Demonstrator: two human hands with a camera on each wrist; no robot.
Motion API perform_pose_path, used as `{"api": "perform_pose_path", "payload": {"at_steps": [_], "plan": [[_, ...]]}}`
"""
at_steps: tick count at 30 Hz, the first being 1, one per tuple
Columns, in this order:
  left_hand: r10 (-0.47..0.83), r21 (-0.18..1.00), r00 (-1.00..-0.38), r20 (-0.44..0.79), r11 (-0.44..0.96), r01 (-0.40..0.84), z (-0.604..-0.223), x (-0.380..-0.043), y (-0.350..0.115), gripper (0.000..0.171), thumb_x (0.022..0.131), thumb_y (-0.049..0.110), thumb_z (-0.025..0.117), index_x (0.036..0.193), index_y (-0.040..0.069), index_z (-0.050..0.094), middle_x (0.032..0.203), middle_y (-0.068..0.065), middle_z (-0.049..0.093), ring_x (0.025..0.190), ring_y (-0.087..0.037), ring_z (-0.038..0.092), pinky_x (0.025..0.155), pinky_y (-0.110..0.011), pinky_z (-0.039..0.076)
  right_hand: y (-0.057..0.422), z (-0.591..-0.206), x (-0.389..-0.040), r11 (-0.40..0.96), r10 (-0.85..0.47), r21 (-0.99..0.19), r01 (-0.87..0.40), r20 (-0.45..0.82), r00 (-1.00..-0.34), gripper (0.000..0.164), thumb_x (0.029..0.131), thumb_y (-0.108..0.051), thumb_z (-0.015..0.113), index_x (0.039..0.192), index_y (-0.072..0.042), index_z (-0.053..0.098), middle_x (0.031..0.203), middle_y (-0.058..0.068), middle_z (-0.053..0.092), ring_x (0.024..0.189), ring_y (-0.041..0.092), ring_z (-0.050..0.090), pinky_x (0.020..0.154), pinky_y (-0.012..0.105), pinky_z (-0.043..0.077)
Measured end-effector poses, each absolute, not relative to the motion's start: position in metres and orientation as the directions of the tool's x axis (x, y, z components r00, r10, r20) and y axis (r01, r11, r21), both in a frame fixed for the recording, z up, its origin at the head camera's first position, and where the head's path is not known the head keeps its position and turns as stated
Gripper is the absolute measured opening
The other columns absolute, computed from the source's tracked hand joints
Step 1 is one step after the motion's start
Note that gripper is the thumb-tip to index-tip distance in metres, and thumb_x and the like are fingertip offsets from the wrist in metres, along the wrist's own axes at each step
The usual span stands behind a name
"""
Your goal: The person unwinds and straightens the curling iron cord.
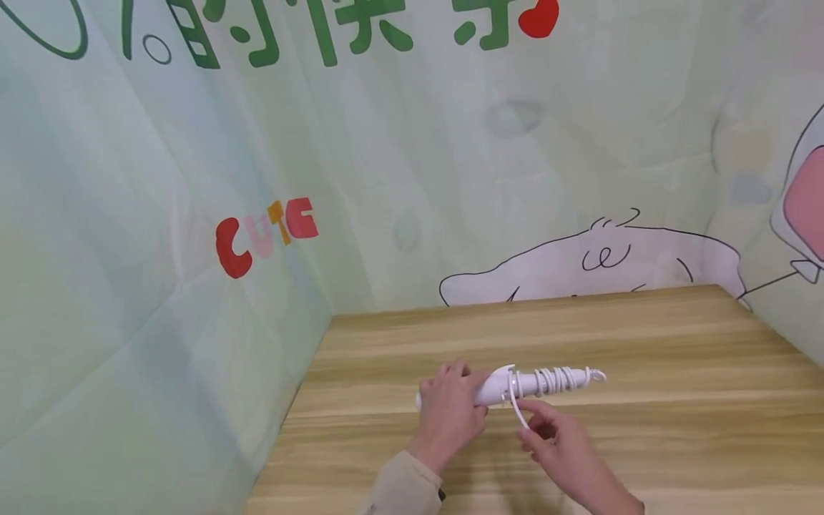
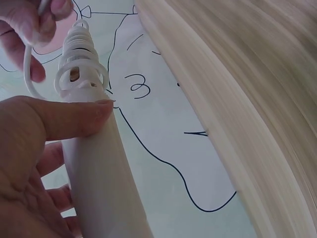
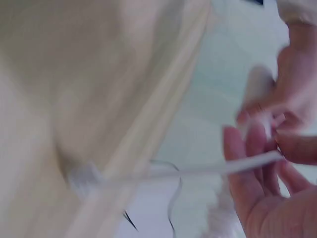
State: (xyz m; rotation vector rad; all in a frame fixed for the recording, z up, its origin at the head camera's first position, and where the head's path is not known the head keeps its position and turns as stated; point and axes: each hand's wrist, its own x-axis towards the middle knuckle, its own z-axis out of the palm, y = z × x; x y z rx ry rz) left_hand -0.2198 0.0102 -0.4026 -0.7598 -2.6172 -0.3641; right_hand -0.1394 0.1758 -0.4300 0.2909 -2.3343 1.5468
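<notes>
A left hand wraps a white, wand-like device held over the wood-grain bench, thumb laid across its body; that grip looks firm, and steadiness there should stop the device turning under the cord's pull. Next along, a strand of white cord drops from near the device's middle, where light, even tension would serve better than a tug. Just right, cord loops ring the narrower section, best kept side by side without crossing. Below them, a right hand pinches the strand, its narrow grip close to the device. At far right, the curved tip calls for care against sharp bends. Whether the cord is being wound or freed cannot be told.
</notes>
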Motion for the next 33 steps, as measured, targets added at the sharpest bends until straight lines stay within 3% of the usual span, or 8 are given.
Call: {"api": "perform_pose_path", "payload": {"at_steps": [6,10,19,26,33], "plan": [[0.461,0.135,-0.751,0.473,0.804,0.579,-0.404,-0.221,0.004,0.045,0.069,0.018,0.085,0.112,0.027,0.075,0.095,0.0,0.064,0.089,-0.02,0.058,0.067,-0.043,0.044,0.208,-0.399,-0.149,0.657,-0.239,-0.492,-0.571,0.582,-0.777,0.029,0.077,0.015,0.071,0.1,-0.001,0.071,0.079,-0.007,0.058,0.064,0.0,0.05,0.053,0.024,0.047],[0.47,0.137,-0.74,0.481,0.794,0.593,-0.405,-0.221,0.002,0.043,0.07,0.018,0.086,0.111,0.026,0.076,0.094,0.0,0.064,0.088,-0.02,0.057,0.067,-0.042,0.043,0.221,-0.371,-0.154,0.764,-0.308,-0.345,-0.545,0.548,-0.778,0.025,0.076,0.012,0.074,0.093,-0.006,0.076,0.079,-0.01,0.057,0.065,0.0,0.045,0.055,0.024,0.044],[0.528,0.088,-0.717,0.456,0.774,0.626,-0.413,-0.217,-0.007,0.045,0.069,0.019,0.086,0.112,0.028,0.075,0.094,0.001,0.065,0.086,-0.019,0.056,0.069,-0.041,0.044,0.235,-0.34,-0.169,0.754,-0.428,-0.275,-0.596,0.482,-0.764,0.025,0.078,0.015,0.069,0.09,-0.005,0.077,0.077,-0.011,0.053,0.067,0.003,0.048,0.057,0.025,0.046],[0.592,0.039,-0.668,0.452,0.735,0.677,-0.418,-0.213,-0.012,0.046,0.067,0.019,0.086,0.11,0.029,0.076,0.092,0.004,0.063,0.083,-0.016,0.054,0.069,-0.039,0.043,0.253,-0.334,-0.19,0.7,-0.492,-0.273,-0.66,0.485,-0.723,0.023,0.08,0.014,0.07,0.091,-0.005,0.077,0.075,-0.014,0.052,0.066,0.002,0.046,0.057,0.025,0.046],[0.634,0.058,-0.649,0.42,0.695,0.716,-0.416,-0.208,-0.02,0.048,0.067,0.019,0.085,0.112,0.032,0.075,0.095,0.008,0.063,0.084,-0.011,0.052,0.072,-0.036,0.041,0.274,-0.338,-0.203,0.702,-0.491,-0.286,-0.652,0.469,-0.734,0.02,0.08,0.013,0.071,0.091,-0.003,0.077,0.077,-0.013,0.056,0.067,0.002,0.048,0.056,0.025,0.045]]}}
